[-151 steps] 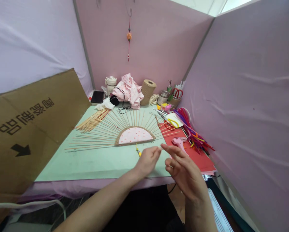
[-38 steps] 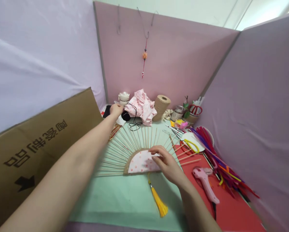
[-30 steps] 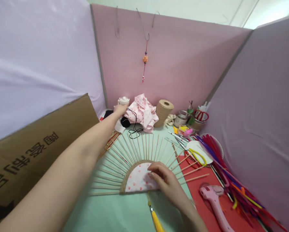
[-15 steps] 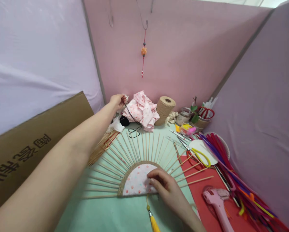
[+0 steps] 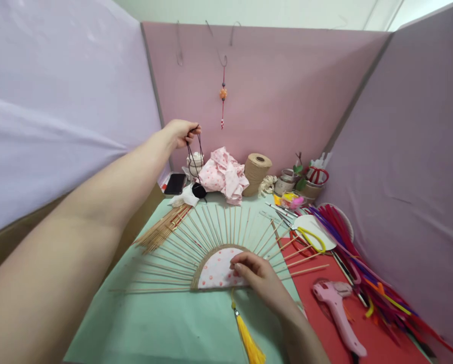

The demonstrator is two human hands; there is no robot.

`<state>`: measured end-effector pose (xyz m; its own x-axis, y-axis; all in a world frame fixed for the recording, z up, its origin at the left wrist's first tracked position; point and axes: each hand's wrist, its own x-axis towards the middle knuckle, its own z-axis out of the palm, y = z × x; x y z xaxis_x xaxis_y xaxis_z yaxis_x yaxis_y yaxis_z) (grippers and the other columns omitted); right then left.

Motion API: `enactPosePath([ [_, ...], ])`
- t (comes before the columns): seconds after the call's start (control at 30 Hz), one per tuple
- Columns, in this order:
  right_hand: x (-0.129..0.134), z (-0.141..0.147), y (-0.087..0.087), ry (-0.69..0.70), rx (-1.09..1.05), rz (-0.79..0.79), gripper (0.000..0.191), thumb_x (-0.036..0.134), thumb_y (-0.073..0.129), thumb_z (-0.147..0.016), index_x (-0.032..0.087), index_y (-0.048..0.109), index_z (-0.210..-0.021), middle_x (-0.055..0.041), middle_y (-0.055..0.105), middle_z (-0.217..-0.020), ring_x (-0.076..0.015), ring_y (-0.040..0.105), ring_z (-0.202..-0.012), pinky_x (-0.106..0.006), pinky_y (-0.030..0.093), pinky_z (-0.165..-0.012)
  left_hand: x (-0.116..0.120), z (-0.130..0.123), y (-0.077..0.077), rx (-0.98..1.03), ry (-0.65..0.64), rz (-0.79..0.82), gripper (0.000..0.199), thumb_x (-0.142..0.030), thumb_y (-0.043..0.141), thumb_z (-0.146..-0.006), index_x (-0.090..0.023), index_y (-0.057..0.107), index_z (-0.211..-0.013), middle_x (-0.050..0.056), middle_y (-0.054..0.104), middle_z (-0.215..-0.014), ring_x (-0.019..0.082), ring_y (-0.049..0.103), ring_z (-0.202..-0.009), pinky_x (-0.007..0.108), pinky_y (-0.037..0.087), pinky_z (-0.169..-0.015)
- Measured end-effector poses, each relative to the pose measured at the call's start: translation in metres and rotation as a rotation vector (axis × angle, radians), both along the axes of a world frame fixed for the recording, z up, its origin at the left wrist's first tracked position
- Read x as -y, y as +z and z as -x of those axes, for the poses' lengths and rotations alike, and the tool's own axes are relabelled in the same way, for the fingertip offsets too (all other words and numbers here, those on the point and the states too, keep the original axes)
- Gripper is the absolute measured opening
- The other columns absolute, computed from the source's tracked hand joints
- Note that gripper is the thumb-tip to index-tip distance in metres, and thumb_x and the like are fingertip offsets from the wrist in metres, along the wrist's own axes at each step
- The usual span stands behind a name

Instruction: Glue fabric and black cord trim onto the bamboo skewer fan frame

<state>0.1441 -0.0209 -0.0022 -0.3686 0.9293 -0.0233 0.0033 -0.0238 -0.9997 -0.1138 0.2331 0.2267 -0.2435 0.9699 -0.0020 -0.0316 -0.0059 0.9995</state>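
Note:
My left hand [image 5: 186,132] is raised near the back wall, its fingers closed on a black cord [image 5: 200,151]. Below it the cord hangs in loops down to a small black ball of cord [image 5: 198,190]. A half-round fan frame of thin wooden sticks [image 5: 166,279] lies on the table. Its pale patterned fabric centre [image 5: 217,268] has a twine border, and a yellow tassel [image 5: 247,337] hangs from the lower edge. Over the fabric's right side is my right hand [image 5: 259,278], thumb and fingers pinched together; what lies between them is too small to make out.
Bundled sticks [image 5: 162,228] and a phone [image 5: 175,184] lie at left. Behind stand crumpled pink fabric [image 5: 224,174] and a twine spool [image 5: 257,173]. To the right are yellow-handled scissors [image 5: 312,238], a pink glue gun [image 5: 338,311] and pipe cleaners [image 5: 336,227]. A beaded string [image 5: 223,94] hangs behind.
My left hand has risen, lifting the black cord off the table into hanging loops. The black ball stays low. The view has tilted up; my right hand keeps its place over the fabric.

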Motion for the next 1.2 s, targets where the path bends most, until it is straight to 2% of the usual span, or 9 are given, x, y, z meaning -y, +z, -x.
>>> enactPosePath([
  [0.17, -0.002, 0.003, 0.011, -0.007, -0.051, 0.002, 0.027, 0.044, 0.069, -0.077, 0.019, 0.068, -0.085, -0.003, 0.067, -0.079, -0.0165, 0.062, -0.075, -0.029, 0.05, -0.074, 0.029, 0.003, 0.02, -0.012, -0.032, 0.014, 0.012, -0.008, 0.069, -0.075, -0.016, 0.067, -0.084, 0.007, 0.064, -0.069, 0.008, 0.048, -0.048, 0.024, 0.042, -0.045],
  [0.37, -0.004, 0.007, 0.038, 0.015, -0.043, -0.087, 0.024, 0.042, 0.067, -0.077, 0.019, 0.067, -0.086, -0.0017, 0.067, -0.08, -0.0138, 0.06, -0.073, -0.028, 0.048, -0.071, 0.064, -0.003, 0.035, -0.042, -0.158, 0.059, 0.01, -0.005, 0.066, -0.078, -0.013, 0.066, -0.084, 0.011, 0.065, -0.077, 0.006, 0.044, -0.047, 0.021, 0.034, -0.041],
  [0.47, -0.007, 0.01, 0.057, 0.004, -0.05, -0.183, 0.024, 0.041, 0.067, -0.076, 0.02, 0.066, -0.088, -0.0013, 0.066, -0.083, -0.0134, 0.06, -0.074, -0.029, 0.049, -0.072, 0.086, -0.011, 0.044, 0.023, -0.188, 0.02, 0.015, -0.003, 0.065, -0.077, -0.012, 0.066, -0.089, 0.012, 0.065, -0.081, 0.009, 0.052, -0.054, 0.021, 0.039, -0.045],
  [0.63, -0.028, 0.024, 0.094, -0.15, -0.127, -0.371, 0.029, 0.044, 0.064, -0.079, 0.023, 0.062, -0.098, -0.0033, 0.064, -0.102, -0.0159, 0.059, -0.094, -0.03, 0.05, -0.082, 0.127, -0.034, 0.048, 0.163, -0.291, -0.047, 0.014, -0.002, 0.062, -0.078, -0.011, 0.065, -0.089, 0.009, 0.064, -0.081, 0.006, 0.049, -0.052, 0.019, 0.039, -0.046],
  [0.77, -0.05, 0.049, 0.117, -0.243, -0.213, -0.436, 0.035, 0.052, 0.058, -0.083, 0.024, 0.059, -0.105, -0.0047, 0.061, -0.118, -0.0168, 0.055, -0.111, -0.032, 0.046, -0.094, 0.152, -0.064, 0.029, 0.237, -0.356, -0.055, 0.009, -0.004, 0.057, -0.081, -0.01, 0.063, -0.082, 0.008, 0.062, -0.075, 0.004, 0.039, -0.046, 0.017, 0.031, -0.041],
  [0.9, -0.049, 0.066, 0.12, -0.022, -0.343, -0.28, 0.04, 0.055, 0.066, -0.077, 0.023, 0.058, -0.099, -0.0016, 0.065, -0.089, -0.0138, 0.062, -0.086, -0.028, 0.049, -0.079, 0.161, -0.088, 0.0, 0.35, -0.383, -0.085, 0.013, -0.006, 0.052, -0.085, -0.01, 0.058, -0.074, 0.007, 0.058, -0.069, 0.002, 0.033, -0.043, 0.016, 0.026, -0.038],
  [1.03, -0.03, 0.045, 0.099, 0.045, -0.338, -0.14, 0.037, 0.051, 0.071, -0.072, 0.02, 0.061, -0.088, 0.0096, 0.04, -0.054, -0.005, 0.033, -0.045, -0.02, 0.033, -0.048, 0.162, -0.089, -0.032, 0.38, -0.351, -0.079, 0.011, -0.003, 0.053, -0.082, -0.011, 0.059, -0.077, 0.004, 0.057, -0.065, 0.002, 0.035, -0.042, 0.015, 0.024, -0.037],
  [1.1, -0.026, 0.022, 0.083, -0.041, -0.232, -0.134, 0.036, 0.053, 0.067, -0.073, 0.02, 0.06, -0.083, 0.0115, 0.028, -0.051, -0.0048, 0.022, -0.043, -0.02, 0.022, -0.044, 0.161, -0.084, -0.053, 0.352, -0.323, -0.065, 0.012, 0.0, 0.053, -0.079, -0.011, 0.059, -0.079, 0.002, 0.054, -0.063, 0.002, 0.033, -0.041, 0.015, 0.023, -0.036],
  [1.2, -0.031, -0.011, 0.056, -0.179, 0.067, -0.181, 0.037, 0.056, 0.057, -0.078, 0.02, 0.06, -0.082, 0.0108, 0.027, -0.051, -0.0063, 0.021, -0.042, -0.022, 0.019, -0.043, 0.161, -0.075, -0.092, 0.198, -0.255, -0.018, 0.015, 0.001, 0.052, -0.077, -0.013, 0.057, -0.079, 0.0, 0.053, -0.062, 0.002, 0.033, -0.041, 0.015, 0.025, -0.038],
])
